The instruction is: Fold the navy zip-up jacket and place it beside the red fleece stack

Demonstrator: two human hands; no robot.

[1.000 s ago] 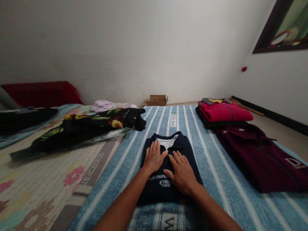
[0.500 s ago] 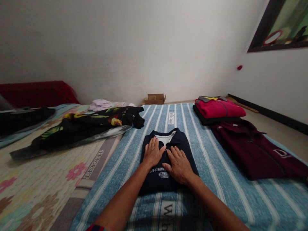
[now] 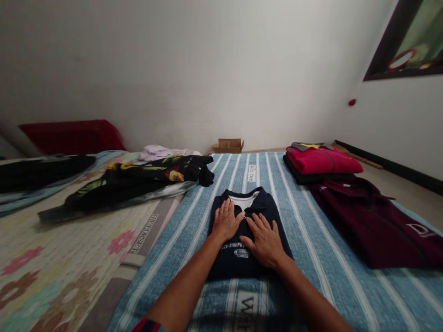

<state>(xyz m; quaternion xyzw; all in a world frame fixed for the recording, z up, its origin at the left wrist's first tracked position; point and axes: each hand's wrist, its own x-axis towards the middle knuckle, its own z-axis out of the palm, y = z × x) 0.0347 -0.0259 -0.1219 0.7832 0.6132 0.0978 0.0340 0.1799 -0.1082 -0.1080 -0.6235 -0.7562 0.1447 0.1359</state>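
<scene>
A dark navy collared shirt, folded into a neat rectangle with white lettering on its front, lies on the blue striped bedsheet. My left hand rests flat on its upper left part, just below the collar, fingers stretched out. On the upper right part lies my right hand, palm down with the fingers spread. Between the two hands the shirt's front opening and a small zip pull show. Neither hand grips the cloth.
To the right lie a folded maroon jacket and a stack with a pink garment on top. A black floral garment spreads over the flowered sheet at left. By the wall stands a cardboard box.
The whole view has shifted slightly, so things appear further right. Both hands stay flat on the shirt in nearly the same places.
</scene>
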